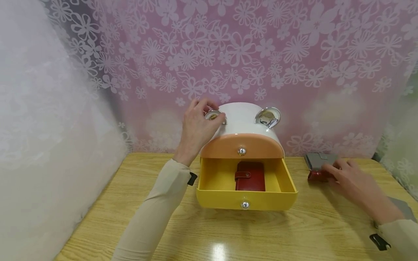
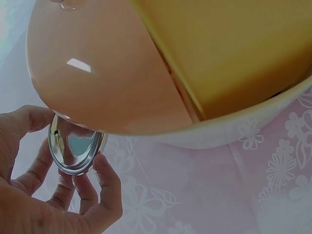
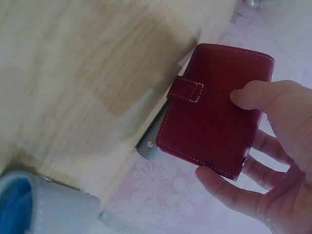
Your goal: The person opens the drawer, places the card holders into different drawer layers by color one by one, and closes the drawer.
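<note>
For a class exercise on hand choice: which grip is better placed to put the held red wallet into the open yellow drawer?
Probably the right grip: it holds the red wallet, to the right of the yellow drawer. The left grip is occupied, holding a silver ear.

Right of the yellow drawer (image 1: 246,200) in the head view, a blurred right hand (image 1: 356,185) covers part of a red wallet (image 1: 316,176), and a grey item (image 1: 401,207) is partly lost behind that arm (image 1: 385,208)! Above the drawer, the left hand (image 1: 200,125) masks part of a chrome ear (image 1: 213,116).
</note>
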Available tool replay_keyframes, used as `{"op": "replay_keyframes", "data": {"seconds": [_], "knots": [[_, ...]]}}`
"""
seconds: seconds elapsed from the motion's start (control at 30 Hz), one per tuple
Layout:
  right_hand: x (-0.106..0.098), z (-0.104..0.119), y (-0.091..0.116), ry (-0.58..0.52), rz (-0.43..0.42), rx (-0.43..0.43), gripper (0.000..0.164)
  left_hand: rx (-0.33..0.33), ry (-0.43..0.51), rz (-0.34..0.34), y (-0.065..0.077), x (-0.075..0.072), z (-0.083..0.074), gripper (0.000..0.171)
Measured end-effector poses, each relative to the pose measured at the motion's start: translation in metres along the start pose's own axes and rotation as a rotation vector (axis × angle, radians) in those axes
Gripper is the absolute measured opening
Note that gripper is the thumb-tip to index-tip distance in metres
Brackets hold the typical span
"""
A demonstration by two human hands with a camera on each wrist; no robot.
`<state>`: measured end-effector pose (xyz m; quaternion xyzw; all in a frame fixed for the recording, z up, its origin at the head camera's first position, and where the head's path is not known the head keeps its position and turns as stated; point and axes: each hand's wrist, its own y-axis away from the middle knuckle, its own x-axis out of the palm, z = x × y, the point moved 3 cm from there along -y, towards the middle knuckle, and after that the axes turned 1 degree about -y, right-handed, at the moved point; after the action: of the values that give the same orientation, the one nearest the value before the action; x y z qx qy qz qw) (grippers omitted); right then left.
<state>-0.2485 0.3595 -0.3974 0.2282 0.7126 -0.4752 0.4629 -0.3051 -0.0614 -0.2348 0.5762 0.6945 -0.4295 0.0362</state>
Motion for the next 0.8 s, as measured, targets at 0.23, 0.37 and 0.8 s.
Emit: {"op": "replay_keyframes", "data": {"seconds": [0.23,0.37,0.8], "knots": [[-0.003,0.006,0.005,0.025,-0.009,0.015,0.028,-0.004,0.006,0.002,0.000,0.000,0.000,0.018],[-0.007,0.010,0.006,0.022,-0.098,-0.008,0.065,-0.004,0.008,0.001,-0.001,0.001,0.001,0.019],[-0.028,0.029,0.006,0.067,-0.318,-0.013,0.073,-0.008,0.018,-0.003,0.000,0.002,0.000,0.019]]}}
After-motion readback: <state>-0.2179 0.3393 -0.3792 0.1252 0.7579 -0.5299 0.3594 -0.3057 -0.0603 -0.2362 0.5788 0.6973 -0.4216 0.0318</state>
